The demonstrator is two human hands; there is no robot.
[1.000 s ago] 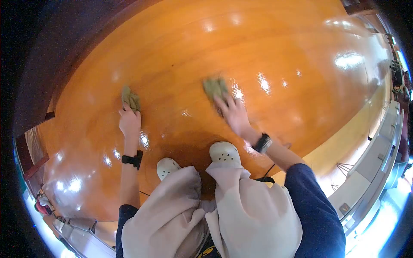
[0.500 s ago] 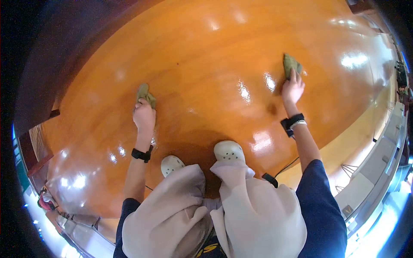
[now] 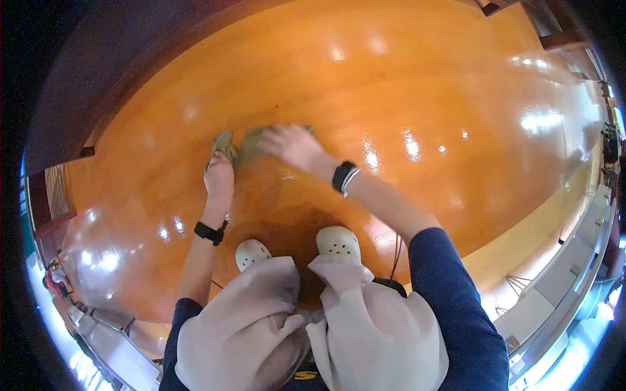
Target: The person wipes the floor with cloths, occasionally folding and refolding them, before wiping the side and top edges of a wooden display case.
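Note:
Low over the glossy orange-brown surface (image 3: 417,85), my left hand (image 3: 219,171) is closed on one end of a green cloth (image 3: 223,142). The cloth stretches to the right, with a flatter, blurred part (image 3: 251,146) beneath and beside my right hand (image 3: 293,144). My right hand is smeared by motion, its fingers pointing left over the cloth; whether they grip it is not clear. Black bands circle both wrists, and a white one is on the right wrist.
Below my hands are two white clogs (image 3: 338,244) on my feet and my light trousers (image 3: 381,326). A dark cable (image 3: 396,255) runs near my right leg. White table-like furniture (image 3: 554,280) lines the right edge. A dark panel (image 3: 78,72) borders the upper left.
My right hand has swept left, from the upper right to beside my left hand, and the cloth part there now looks spread out. My left hand has barely moved.

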